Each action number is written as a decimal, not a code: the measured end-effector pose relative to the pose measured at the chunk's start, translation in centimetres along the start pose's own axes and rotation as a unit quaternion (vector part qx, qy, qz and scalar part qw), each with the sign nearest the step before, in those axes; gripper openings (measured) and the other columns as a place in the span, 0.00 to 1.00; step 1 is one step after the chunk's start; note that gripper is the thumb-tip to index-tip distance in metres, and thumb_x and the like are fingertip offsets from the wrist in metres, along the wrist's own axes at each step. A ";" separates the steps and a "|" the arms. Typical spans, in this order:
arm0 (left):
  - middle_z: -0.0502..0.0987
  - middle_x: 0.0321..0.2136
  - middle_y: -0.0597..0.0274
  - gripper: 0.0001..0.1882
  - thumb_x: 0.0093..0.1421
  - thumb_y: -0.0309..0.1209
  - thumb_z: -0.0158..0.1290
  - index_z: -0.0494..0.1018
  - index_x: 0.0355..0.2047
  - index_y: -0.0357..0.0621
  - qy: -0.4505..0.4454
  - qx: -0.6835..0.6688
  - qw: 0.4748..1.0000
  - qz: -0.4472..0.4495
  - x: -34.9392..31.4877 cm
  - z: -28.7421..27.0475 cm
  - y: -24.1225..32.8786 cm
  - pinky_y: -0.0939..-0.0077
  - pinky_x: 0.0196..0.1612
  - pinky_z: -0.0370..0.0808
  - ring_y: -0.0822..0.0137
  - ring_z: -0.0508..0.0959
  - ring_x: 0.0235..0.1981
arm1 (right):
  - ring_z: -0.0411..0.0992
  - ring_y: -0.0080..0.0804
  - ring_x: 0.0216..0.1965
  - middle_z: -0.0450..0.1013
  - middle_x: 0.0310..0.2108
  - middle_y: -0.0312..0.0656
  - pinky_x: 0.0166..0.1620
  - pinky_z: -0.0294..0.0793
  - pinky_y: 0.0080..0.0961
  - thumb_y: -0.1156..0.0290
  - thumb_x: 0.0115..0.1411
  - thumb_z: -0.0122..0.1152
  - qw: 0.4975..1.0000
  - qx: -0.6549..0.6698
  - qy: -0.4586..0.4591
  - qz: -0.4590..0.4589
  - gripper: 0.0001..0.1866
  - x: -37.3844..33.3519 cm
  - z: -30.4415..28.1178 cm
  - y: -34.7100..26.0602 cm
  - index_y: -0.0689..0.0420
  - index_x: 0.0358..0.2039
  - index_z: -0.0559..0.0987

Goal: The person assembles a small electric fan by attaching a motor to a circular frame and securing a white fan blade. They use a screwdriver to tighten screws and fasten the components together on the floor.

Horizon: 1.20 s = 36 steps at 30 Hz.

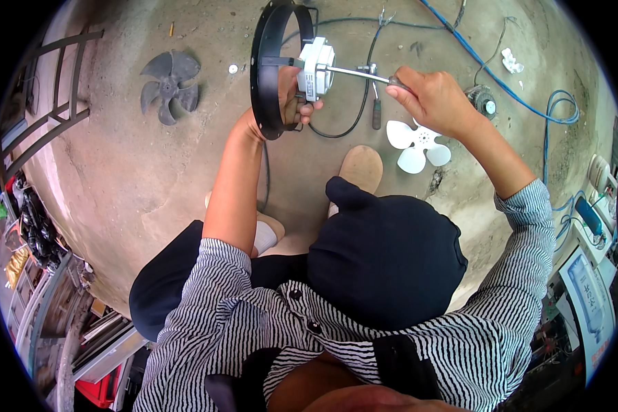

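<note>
My left hand [292, 110] reaches through a round black fan frame [265, 75] and curls its fingers under the white motor [316, 72] mounted inside it, holding the assembly up on edge. Part of this hand is hidden by the frame. In my right hand [432, 99] is a screwdriver [358, 73], its handle wrapped by the fingers. The steel shaft points left, and its tip meets the face of the motor. A black cable [353, 127] trails from the motor down to the floor.
On the concrete floor lie a dark grey fan blade [169, 89], a white fan blade [419, 144], another screwdriver [377, 113] and a second motor [483, 101]. A blue hose [487, 69] crosses at the right. Metal racks [55, 82] stand at far left.
</note>
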<state>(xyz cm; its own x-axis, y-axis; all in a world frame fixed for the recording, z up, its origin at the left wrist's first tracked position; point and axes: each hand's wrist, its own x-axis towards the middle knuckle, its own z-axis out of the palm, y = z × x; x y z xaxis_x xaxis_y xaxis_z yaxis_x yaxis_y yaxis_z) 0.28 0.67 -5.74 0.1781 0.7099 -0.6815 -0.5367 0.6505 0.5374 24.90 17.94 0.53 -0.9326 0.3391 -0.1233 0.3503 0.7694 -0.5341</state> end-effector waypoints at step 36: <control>0.74 0.31 0.53 0.27 0.69 0.57 0.40 0.61 0.58 0.53 -0.029 -0.134 0.990 -0.031 -0.8 2.1 1.3 0.85 0.24 0.72 0.79 0.67 0.20 | 0.62 0.20 0.19 0.58 0.16 0.33 0.25 0.66 0.24 0.49 0.66 0.55 0.944 0.253 -0.071 0.200 0.23 -2.4 -2.5 2.4 0.60 0.35 0.79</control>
<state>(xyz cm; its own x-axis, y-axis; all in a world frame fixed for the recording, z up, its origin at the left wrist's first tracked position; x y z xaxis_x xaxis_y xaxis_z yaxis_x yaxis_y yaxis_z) 1.13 1.52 -3.48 0.2598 0.6908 -0.6748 -0.7216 0.6032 0.3397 28.14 20.34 1.64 -0.7486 0.4449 -0.4916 0.6247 0.2246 -0.7479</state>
